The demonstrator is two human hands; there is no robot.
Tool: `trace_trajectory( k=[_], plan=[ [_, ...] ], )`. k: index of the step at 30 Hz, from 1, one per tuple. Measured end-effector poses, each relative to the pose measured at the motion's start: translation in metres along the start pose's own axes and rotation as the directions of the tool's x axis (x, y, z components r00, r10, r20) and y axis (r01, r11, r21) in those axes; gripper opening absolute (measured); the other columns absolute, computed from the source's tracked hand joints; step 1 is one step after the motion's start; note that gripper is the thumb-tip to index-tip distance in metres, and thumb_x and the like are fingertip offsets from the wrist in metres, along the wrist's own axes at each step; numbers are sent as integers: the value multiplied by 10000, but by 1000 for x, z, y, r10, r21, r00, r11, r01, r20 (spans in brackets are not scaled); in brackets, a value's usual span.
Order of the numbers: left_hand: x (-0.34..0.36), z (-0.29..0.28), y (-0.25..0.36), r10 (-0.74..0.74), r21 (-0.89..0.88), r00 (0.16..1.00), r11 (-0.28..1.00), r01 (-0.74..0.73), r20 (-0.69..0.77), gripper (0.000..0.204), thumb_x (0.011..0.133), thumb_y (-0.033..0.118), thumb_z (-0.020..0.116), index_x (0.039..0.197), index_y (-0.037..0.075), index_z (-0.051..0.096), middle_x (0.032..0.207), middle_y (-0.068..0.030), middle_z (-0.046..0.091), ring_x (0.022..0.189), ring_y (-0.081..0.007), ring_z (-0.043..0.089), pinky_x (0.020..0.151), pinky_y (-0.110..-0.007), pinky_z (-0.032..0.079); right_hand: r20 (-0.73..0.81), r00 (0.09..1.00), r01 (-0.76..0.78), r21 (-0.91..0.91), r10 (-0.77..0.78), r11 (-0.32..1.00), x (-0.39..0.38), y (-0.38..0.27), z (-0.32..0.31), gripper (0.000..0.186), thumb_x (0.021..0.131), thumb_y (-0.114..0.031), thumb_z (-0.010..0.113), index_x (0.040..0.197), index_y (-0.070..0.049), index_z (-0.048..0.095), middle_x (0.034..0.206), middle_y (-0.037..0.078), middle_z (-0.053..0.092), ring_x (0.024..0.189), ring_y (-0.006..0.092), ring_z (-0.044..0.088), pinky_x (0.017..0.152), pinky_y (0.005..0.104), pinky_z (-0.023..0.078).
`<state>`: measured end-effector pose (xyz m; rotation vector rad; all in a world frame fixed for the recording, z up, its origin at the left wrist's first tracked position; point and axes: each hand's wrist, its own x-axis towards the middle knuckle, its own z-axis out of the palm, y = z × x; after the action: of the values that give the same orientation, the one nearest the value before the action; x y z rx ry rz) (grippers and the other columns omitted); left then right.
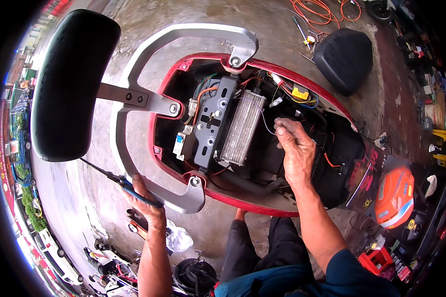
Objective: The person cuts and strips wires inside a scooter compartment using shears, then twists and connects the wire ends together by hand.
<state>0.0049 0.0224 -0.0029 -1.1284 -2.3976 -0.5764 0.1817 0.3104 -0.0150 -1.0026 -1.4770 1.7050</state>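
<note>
My left hand (152, 212) is closed around long, thin-nosed pliers (115, 177) with blue handles, beside the lower arm of a grey grab rail (122, 128). The nose of the pliers points up and left, under the black backrest (77, 84). Over the open red scooter body (228, 198), my right hand (297, 153) has its fingertips pinched together on a thin pale wire (266, 120). That wire loops from the top of a silver finned unit (242, 129). Next to the unit lies a black metal bracket (215, 121). The wire's end is hidden by my fingers.
Loose wires and a yellow connector (300, 93) sit inside the far side of the body. A black seat-like pad (343, 62) lies on the floor at the far right, near an orange cable (314, 11). An orange helmet (395, 198) is at right. A white plastic bag (179, 237) lies below.
</note>
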Motion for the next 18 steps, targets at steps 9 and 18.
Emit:
trace_trajectory(
  k=[9, 18],
  plan=[
    [-4, 2, 1, -170, -135, 985, 977, 167, -12, 295, 951, 200, 394, 1197, 89, 513, 938, -141, 486, 835, -276, 492, 731, -409, 396, 97, 995, -68, 591, 13, 804, 3, -25, 14, 176, 919, -121, 498, 1036, 5, 535, 816, 100, 641, 818, 216, 629, 847, 335, 460],
    [-15, 8, -9, -474, -285, 879, 837, 468, 52, 347, 955, 206, 359, 1231, 16, 451, 861, -154, 497, 784, -296, 497, 660, -415, 402, 120, 966, -258, 545, 231, 798, -1, -8, 15, 157, 875, -126, 511, 958, -4, 566, 650, 28, 513, 643, 131, 521, 673, 293, 454]
  ],
)
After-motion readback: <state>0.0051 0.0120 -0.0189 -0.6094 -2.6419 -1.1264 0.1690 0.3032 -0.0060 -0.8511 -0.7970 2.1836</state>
